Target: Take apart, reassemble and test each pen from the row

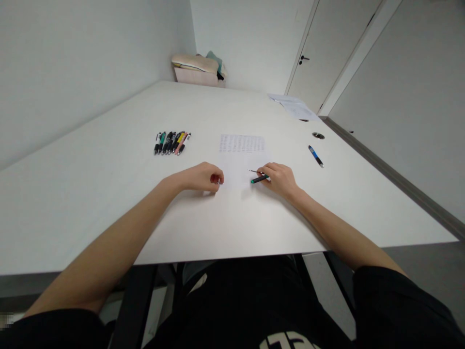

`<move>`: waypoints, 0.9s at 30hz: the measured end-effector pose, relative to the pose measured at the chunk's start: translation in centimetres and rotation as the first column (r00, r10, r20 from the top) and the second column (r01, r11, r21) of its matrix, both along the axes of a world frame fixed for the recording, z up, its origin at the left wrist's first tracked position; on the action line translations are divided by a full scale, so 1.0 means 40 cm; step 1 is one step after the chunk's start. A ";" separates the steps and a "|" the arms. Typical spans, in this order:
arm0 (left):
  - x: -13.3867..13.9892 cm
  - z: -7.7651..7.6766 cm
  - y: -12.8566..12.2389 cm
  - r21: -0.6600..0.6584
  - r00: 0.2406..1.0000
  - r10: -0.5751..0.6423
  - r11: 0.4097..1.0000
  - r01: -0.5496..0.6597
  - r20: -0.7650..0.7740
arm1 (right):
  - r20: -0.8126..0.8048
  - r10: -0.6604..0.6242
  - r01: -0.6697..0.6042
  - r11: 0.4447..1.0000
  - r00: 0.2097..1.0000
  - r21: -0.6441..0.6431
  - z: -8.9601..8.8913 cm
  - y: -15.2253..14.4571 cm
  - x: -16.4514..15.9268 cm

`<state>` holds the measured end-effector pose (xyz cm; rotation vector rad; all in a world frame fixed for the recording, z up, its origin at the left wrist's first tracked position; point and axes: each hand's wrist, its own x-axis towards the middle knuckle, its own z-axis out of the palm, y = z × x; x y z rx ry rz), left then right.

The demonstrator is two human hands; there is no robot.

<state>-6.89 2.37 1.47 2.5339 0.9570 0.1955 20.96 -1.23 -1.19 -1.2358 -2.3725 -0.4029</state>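
Observation:
My right hand (279,178) is closed around a black pen barrel (259,179) with a green end. The same fingers also hold a thin pen refill (253,170), its tip pointing left. My left hand (203,177) is curled, thumb and fingers pinched on a small shiny piece (219,183) too small to make out. Both hands are low over a printed sheet of paper (236,167), one at each side of it, apart from each other.
On the white table (119,155), several pens (171,143) lie in a row at the left. A blue and black pen (316,156) rests at the right, near a round cable hole (318,135). More papers (293,105) lie at the back right.

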 end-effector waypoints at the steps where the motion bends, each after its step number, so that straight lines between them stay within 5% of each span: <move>1: 0.001 0.003 0.000 0.021 1.000 0.004 1.000 -0.004 0.004 | -0.003 0.005 -0.005 1.000 1.000 0.002 -0.001 0.000 0.001; 8: 0.031 0.006 -0.016 0.304 0.989 0.061 0.947 -0.100 0.134 | 0.008 0.050 -0.050 0.997 0.999 0.058 -0.004 -0.004 -0.009; 14: 0.093 -0.013 -0.062 0.416 0.977 -0.018 0.906 -0.074 0.214 | 0.043 0.119 -0.121 0.991 0.992 0.057 -0.001 -0.021 -0.038; 27: 0.116 -0.031 -0.077 0.409 0.962 -0.012 0.907 -0.105 0.272 | 0.036 0.107 -0.109 0.993 0.994 0.046 0.004 -0.030 -0.047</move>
